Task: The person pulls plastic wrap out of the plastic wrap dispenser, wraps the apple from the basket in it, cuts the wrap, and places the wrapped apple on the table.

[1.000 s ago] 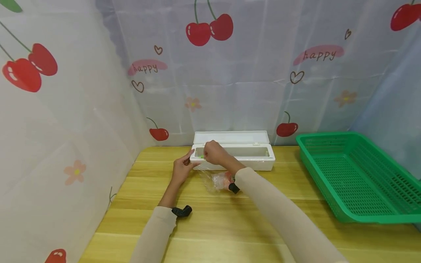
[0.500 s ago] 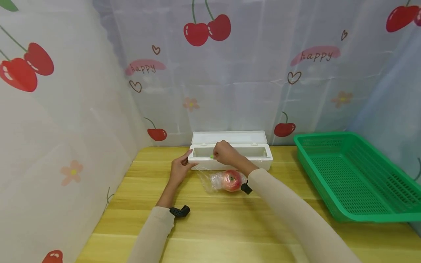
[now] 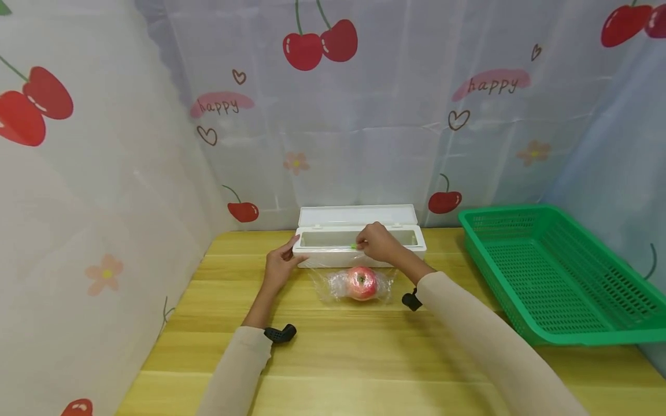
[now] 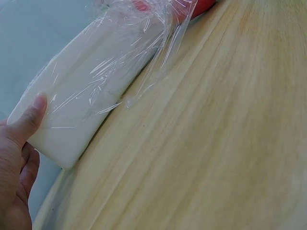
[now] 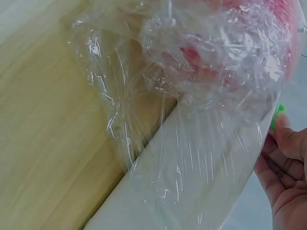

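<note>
A white cling film dispenser stands near the back of the table, its lid raised. My left hand grips its left end; in the left wrist view the thumb presses on the front face. With finger and thumb, my right hand pinches the small green slide cutter on the dispenser's front top edge, right of the middle. Clear cling film drapes down over the front. Just before the dispenser lies a red apple wrapped in crumpled film.
To the right stands a green slotted plastic basket. A cherry-print curtain hangs behind and along the sides of the wooden table. The black wrist cameras sit low over the tabletop.
My right hand has slid rightward along the dispenser with the green slide cutter, from near the left end to past the middle. The apple has come into full view. My left hand keeps its grip.
</note>
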Available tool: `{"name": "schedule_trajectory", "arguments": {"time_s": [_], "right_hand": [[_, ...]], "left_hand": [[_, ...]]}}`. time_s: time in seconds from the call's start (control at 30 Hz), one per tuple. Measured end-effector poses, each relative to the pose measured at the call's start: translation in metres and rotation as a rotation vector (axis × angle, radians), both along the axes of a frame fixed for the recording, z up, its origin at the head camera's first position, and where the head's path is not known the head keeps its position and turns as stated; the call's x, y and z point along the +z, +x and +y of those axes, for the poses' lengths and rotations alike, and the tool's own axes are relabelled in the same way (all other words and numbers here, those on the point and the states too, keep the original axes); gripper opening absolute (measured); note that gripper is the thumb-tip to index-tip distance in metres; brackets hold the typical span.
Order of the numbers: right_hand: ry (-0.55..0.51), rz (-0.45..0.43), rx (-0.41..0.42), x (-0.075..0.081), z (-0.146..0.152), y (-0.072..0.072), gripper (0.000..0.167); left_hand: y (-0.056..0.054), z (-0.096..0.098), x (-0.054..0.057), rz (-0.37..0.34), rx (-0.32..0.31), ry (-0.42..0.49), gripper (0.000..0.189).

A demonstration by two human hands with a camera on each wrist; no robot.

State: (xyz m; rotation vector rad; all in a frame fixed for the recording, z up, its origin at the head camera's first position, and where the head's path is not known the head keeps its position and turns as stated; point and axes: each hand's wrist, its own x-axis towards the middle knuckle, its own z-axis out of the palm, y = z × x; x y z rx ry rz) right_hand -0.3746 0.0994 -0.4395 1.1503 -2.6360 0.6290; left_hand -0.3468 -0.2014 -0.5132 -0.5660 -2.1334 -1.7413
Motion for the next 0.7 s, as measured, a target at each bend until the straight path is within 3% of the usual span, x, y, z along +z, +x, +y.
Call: {"name": "schedule_trajectory", "arguments": {"time_s": [0.47,0.7], "right_hand": [[0.010,-0.015,-0.097,-0.002,0.027,0.006,0.049],[-0.037,0.015,-0.132,-0.008,0.055,0.012,0.043]], "left_hand": [[-0.005,0.003,-0.003,-0.019,0.011,-0.019,0.059],[-0.021,-0.003,-0.028,-0.007,0.059,0.010,0.059]]}}
